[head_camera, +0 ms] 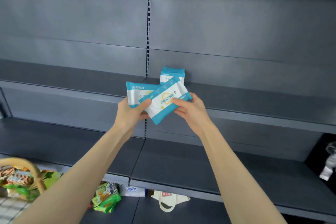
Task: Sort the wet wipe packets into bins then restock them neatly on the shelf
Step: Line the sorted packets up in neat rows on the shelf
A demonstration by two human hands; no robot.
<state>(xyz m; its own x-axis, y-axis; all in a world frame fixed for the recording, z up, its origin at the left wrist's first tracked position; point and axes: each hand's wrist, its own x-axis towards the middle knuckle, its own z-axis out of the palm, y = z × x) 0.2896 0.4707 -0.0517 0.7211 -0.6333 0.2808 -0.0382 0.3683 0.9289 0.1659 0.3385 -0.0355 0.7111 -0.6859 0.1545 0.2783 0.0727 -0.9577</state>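
Observation:
Both my hands hold white-and-teal wet wipe packets in front of the dark grey shelf (236, 96). My left hand (131, 112) grips one packet (136, 93) by its lower edge. A second packet (164, 102) lies tilted across it, with my right hand (190, 110) pinching its right end and my left thumb on its left corner. Behind them a small stack of the same packets (171, 75) stands upright on the shelf against the back panel.
A wicker basket (34, 172) with green and orange snack packs sits at the lower left. Green packets (106, 197), a white-and-blue pack (133, 190) and a cream tote bag (168, 201) lie on the bottom shelf. A dark object (323, 160) stands at the right.

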